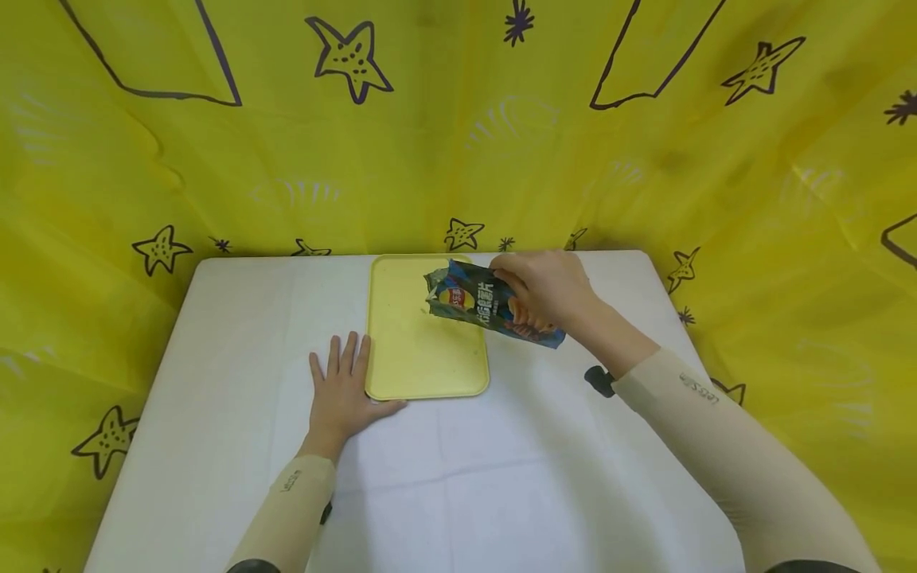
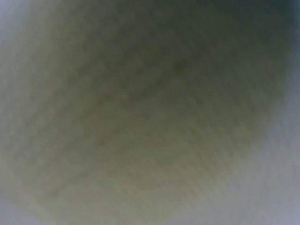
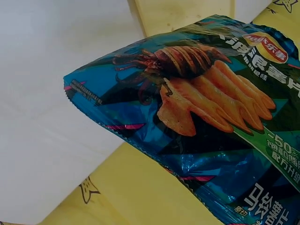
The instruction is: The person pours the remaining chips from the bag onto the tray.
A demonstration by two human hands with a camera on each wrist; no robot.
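My right hand [image 1: 550,288] pinches a blue and dark chip bag [image 1: 469,296] by its upper edge. Tilted, the bag hangs over the right half of a yellow tray [image 1: 428,362], its torn end pointing left and lower end toward the right. Tiny specks show near that torn end. In the right wrist view the bag [image 3: 197,112] fills the right side, with squid and wavy chips printed on it; the hand is out of that view. My left hand [image 1: 345,398] lies spread on the table, thumb and index finger against the tray's lower left corner.
A white cloth covers the table [image 1: 444,493]. Behind and beside it hangs a yellow curtain [image 1: 423,159] printed with starfish. The left wrist view shows only a blurred sleeve [image 2: 140,131] up close. Dark wrist straps sit near both hands.
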